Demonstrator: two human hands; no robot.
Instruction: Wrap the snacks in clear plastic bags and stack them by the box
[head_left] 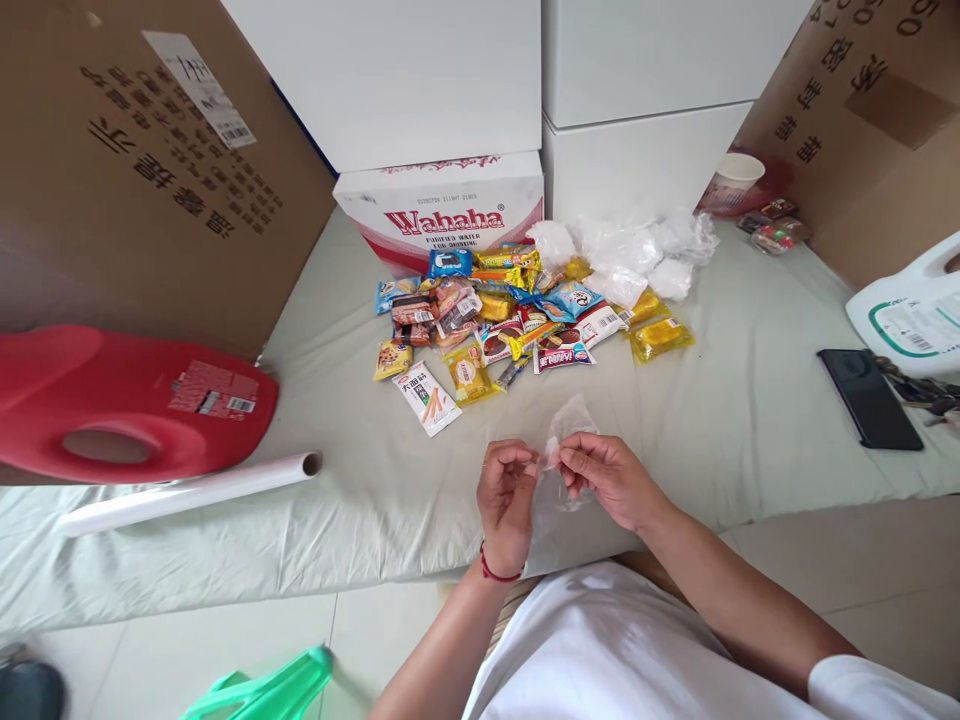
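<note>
Close to the front edge of the cloth-covered surface, my left hand and my right hand are side by side. Both pinch a thin clear plastic bag at its gathered part. Part of the bag stands up behind the fingers and part hangs below them. Beyond the hands lies a loose heap of packaged snacks, in yellow, blue, red and brown wrappers. A white snack packet is at its near left, and a yellow one at its right.
Crumpled clear bags sit behind the snacks, beside a Wahaha box. At left are a red jug and a white roll. A phone, white bottle and paper cup are at right. Cardboard boxes flank both sides.
</note>
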